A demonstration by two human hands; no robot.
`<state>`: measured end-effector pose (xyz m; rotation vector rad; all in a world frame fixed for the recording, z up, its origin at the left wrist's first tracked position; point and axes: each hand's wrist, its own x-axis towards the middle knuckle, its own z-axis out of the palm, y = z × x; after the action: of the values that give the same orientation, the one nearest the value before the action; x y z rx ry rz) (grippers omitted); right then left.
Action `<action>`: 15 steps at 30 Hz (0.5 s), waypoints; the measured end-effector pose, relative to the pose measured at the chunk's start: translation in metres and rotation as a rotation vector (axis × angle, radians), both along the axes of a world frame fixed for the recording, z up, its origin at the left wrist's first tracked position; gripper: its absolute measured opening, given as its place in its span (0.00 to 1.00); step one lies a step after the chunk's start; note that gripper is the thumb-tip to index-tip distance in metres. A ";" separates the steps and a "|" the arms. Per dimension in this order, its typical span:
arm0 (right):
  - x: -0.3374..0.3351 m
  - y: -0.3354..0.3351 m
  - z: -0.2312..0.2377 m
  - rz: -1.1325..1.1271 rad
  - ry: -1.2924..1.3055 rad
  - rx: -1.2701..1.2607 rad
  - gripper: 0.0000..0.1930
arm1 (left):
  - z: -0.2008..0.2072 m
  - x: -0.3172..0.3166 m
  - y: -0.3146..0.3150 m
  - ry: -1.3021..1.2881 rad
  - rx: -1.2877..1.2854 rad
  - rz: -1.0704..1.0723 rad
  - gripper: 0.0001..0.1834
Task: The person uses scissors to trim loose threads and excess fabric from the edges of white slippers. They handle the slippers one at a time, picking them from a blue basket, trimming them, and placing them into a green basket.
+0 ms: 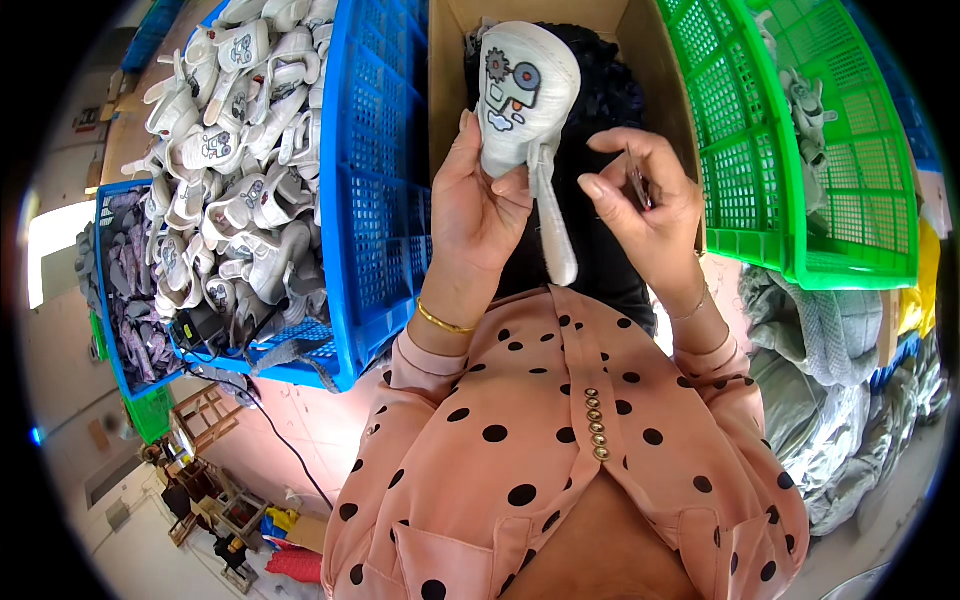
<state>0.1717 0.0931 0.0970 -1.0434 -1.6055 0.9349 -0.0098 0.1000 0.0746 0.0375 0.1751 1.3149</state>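
Raised over the cardboard box, my left hand (478, 205) is closed on a small light-grey fabric shoe upper (535, 85). A cartoon vehicle with gears decorates its face, and a narrow strap (556, 225) dangles from its lower side. Just to the right is my right hand (650, 200), apart from the upper, thumb and forefinger spread. In its palm sits a small pointed metal tool (637, 182), which looks like thread snips; the curled fingers hide most of it. At the left, many similar shoe uppers (235, 150) are heaped in a blue plastic crate (375, 170).
Dark pieces (605, 75) lie inside the cardboard box (450, 50). A green crate (730, 130) with a few grey pieces stands on the right, above plastic-wrapped bundles (820, 400). Purple-grey pieces (140, 290) fill another crate at left. A black cable (285, 435) runs below the blue crate.
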 end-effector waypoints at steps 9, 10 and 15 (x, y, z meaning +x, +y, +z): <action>-0.004 0.005 0.014 0.099 -0.017 -0.107 0.11 | 0.018 0.016 -0.008 0.403 0.178 0.235 0.17; -0.004 0.006 0.016 0.096 -0.057 -0.112 0.11 | 0.017 0.016 -0.008 0.419 0.241 0.251 0.17; -0.015 0.004 0.005 -0.019 0.018 -0.018 0.05 | 0.030 0.024 -0.007 0.443 0.212 0.330 0.19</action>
<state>0.1567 0.0972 0.1019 -1.0577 -1.5727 0.9453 0.0144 0.0925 0.1049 0.4998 0.4315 1.6383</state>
